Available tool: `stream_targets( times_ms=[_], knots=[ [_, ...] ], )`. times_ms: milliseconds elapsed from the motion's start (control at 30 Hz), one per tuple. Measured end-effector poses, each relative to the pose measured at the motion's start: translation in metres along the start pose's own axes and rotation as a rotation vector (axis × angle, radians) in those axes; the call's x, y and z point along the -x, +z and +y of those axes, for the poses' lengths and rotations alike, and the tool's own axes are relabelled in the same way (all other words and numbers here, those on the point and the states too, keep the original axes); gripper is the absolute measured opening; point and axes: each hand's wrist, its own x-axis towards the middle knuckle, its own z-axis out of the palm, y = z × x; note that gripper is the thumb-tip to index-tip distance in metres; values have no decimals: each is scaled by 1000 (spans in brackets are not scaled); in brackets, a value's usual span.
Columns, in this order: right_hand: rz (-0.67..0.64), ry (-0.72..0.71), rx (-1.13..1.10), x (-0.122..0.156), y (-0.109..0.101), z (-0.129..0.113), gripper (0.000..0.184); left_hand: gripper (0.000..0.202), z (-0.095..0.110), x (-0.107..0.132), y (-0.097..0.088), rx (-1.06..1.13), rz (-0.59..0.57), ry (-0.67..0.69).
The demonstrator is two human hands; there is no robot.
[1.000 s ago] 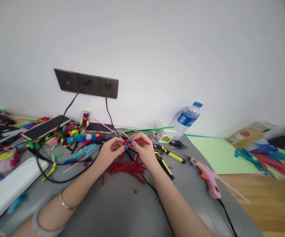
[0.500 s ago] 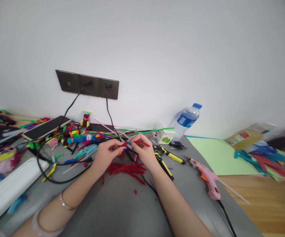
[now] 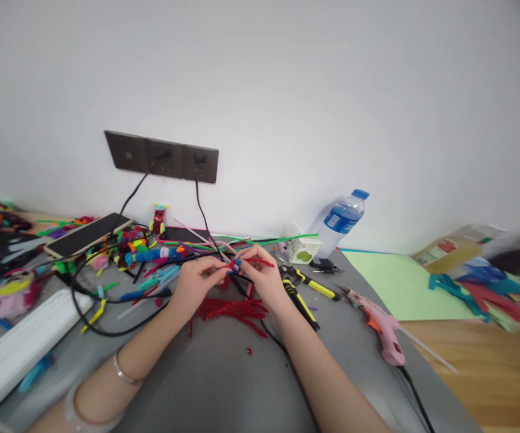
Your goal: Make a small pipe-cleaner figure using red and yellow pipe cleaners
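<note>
My left hand [image 3: 199,281] and my right hand [image 3: 262,278] meet over a grey mat [image 3: 223,385], fingertips pinched together on a red pipe cleaner [image 3: 256,262]. Its free end sticks out to the right above my right hand. A heap of red pipe cleaner pieces [image 3: 230,311] lies on the mat just below both hands. A black cable [image 3: 205,225] runs down from the wall socket and passes under my hands.
Black-and-yellow pliers [image 3: 302,291] lie right of my right hand, a pink glue gun [image 3: 383,331] further right. A water bottle [image 3: 341,219] and small box [image 3: 302,248] stand by the wall. Colourful pipe cleaners [image 3: 149,252], a phone [image 3: 88,233] and a white power strip [image 3: 25,343] crowd the left.
Both hands stay together on the red pipe cleaner with only slight finger movement. The view has shifted a little downward.
</note>
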Motion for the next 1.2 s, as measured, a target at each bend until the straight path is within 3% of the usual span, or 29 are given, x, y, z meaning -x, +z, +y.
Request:
stream_targets(
  times_ms=[200, 833, 1033, 1200],
  knots=[
    [2, 38, -50, 1, 1, 0, 27, 13, -2, 1, 3, 145, 36, -74],
    [-12, 35, -78, 3, 2, -2, 27, 15, 1, 2, -1, -25, 21, 102],
    [11, 28, -129, 3, 6, -3, 27, 23, 8, 1, 5, 262, 36, -4],
    [66, -67, -10, 2, 4, -4, 24, 27, 3, -2, 8, 348, 43, -106]
  ],
)
